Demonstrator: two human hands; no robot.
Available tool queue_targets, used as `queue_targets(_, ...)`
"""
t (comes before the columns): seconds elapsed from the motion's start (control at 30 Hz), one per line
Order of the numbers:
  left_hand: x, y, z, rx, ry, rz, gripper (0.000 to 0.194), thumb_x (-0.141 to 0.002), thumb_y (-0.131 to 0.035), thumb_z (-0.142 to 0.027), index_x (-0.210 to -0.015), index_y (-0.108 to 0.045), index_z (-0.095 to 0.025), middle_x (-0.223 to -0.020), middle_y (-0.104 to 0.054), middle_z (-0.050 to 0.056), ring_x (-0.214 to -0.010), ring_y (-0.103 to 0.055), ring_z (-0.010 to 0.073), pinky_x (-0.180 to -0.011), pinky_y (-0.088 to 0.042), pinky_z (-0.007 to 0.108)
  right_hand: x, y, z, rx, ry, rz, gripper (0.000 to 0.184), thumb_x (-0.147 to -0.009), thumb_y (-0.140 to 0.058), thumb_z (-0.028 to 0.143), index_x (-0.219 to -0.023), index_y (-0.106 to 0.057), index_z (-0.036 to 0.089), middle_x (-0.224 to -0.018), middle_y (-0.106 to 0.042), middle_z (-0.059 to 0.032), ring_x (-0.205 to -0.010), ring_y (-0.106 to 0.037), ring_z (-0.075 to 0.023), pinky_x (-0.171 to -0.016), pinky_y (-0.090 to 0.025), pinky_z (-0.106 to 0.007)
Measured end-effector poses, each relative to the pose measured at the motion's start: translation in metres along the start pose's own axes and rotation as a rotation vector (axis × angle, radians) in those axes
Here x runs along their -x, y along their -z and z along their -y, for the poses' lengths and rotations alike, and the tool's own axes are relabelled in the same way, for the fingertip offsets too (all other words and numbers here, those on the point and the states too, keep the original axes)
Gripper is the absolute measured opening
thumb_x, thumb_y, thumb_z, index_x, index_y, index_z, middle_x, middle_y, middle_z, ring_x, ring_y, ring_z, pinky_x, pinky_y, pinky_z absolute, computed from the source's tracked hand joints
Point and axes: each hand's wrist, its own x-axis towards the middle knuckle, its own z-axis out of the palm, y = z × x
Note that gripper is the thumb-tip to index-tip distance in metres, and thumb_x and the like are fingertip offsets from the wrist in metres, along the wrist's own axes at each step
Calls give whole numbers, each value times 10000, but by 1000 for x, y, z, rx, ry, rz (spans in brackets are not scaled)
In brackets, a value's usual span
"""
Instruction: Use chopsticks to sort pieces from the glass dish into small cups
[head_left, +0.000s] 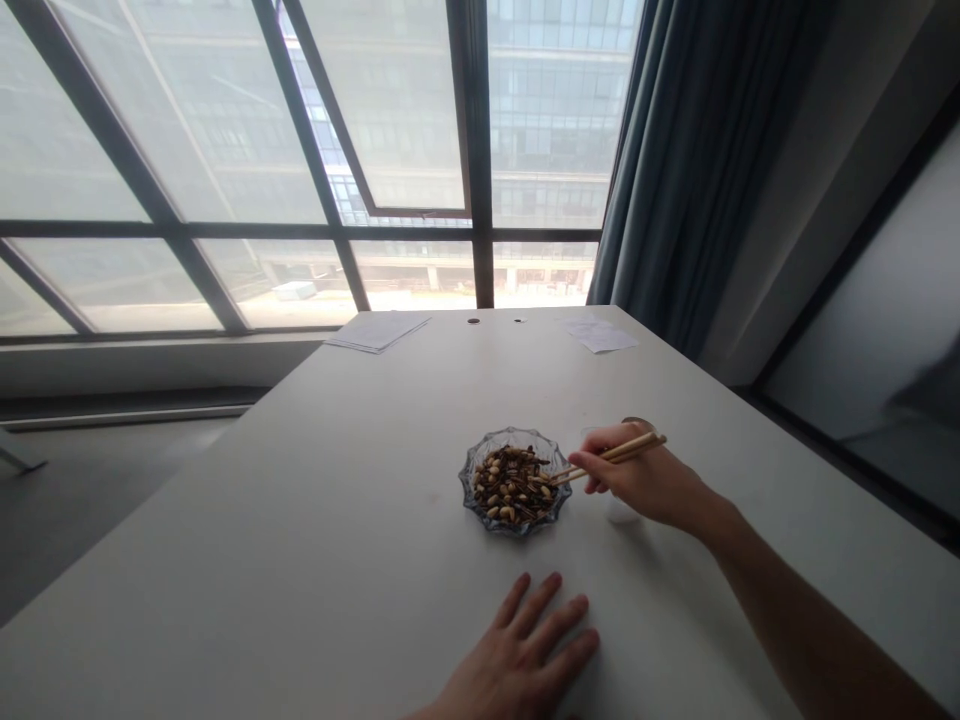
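Observation:
My right hand (637, 470) is closed around a pair of wooden chopsticks (630, 450). Their tips reach down into the right side of a scalloped clear glass bowl (469, 505). The bowl holds a mix of dark seeds and pale nuts (512, 487); whether the tips pinch a piece is too small to tell. Resting flat on the table in front of the bowl, my left hand (517, 650) has its fingers spread and holds nothing. Behind my right hand, mostly hidden by it, stands a pale or clear container (621, 513).
The white table (337, 530) runs away from me towards large windows (405, 120). Papers (380, 331) lie at its far left corner, and another sheet (601, 335) at the far right. Dark round spots, one a hole-like disc (473, 321), mark the far edge. A blue-grey curtain (690, 170) hangs at the right.

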Motion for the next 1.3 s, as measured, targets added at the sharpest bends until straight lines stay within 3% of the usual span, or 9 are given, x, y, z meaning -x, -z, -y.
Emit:
queue_targets(0.17, 0, 1, -1, 6, 5, -10, 577, -1026, -638, -519, -1528, -535, -252, -1631, -511, 39, -1496, -445, 357, -1249, -349, 539, -3, -8, -4, 18, -30, -3, 373, -998, -633, 438, -731, -699, 186, -639, -754, -41, -638, -764, -199, -610, -523, -260)
queue_targets(0.47, -1, 0, 0, 24, 9, -8, 584, -1025, -636, -516, -1532, -531, -247, -1616, -529, 59, -1490, -455, 363, -1250, -347, 546, -6, -17, -16, 7, 37, -17, 465, -996, -640, 475, -623, -583, 205, -636, -714, -27, -641, -758, -206, -560, -486, -256)
queue_targets(1.0, -1, 2, 0, 33, 4, -5, 576, -1041, -611, -525, -1536, -526, -244, -1620, -527, 49, -1491, -457, 363, -1248, -354, 543, -3, -9, -5, 33, 47, -46, 372, -1004, -622, 426, -730, -707, 189, -666, -756, -42, -641, -734, -189, -611, -493, -267)
queue_targets(1.3, -1, 2, 0, 15, 3, -17, 593, -1019, -641, -533, -1527, -536, -246, -1607, -538, 63, -1483, -460, 359, -1251, -346, 528, -4, -11, -7, -51, -44, 4, 355, -969, -654, 452, -744, -718, 185, -652, -760, -47, -635, -764, -216, -579, -538, -270)
